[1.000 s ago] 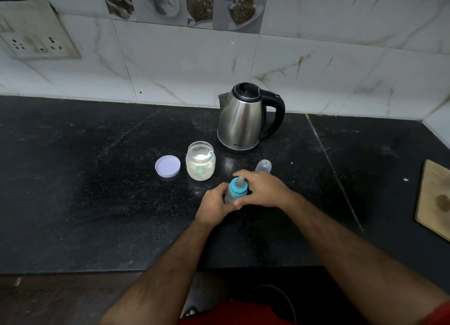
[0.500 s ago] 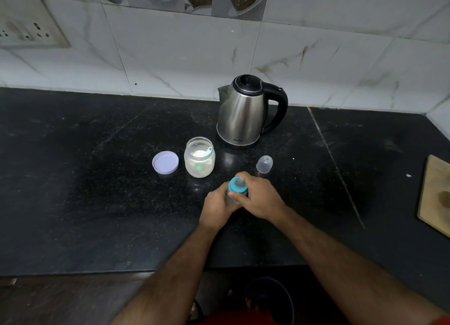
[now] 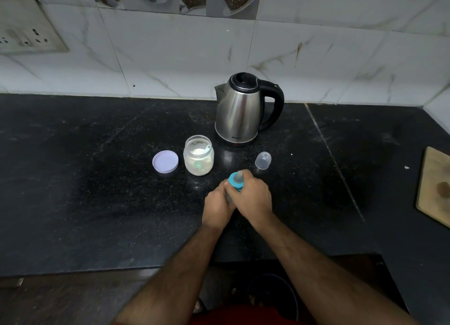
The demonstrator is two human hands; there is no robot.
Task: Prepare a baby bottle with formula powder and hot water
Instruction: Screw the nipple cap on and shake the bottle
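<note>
From the head camera, the baby bottle (image 3: 235,180) stands on the black counter (image 3: 97,178), enclosed between both hands at the middle of the view. The left hand (image 3: 217,206) is wrapped around the bottle's body from the left, and the right hand (image 3: 253,198) is curled over the blue collar and grips it from the right, so both are clenched on the bottle. Only the blue ring and the pale teat show above the fingers; the bottle's body and whatever is in it are hidden. Just beyond the hands sits the clear bottle cap (image 3: 263,160), apart from them. To the left stands the open formula jar (image 3: 198,155), a scoop resting in its white powder, with its lilac lid (image 3: 165,161) lying beside it. The steel kettle (image 3: 239,110) stands behind, lid closed. A wooden board (image 3: 435,186) is cut off by the right edge.
</note>
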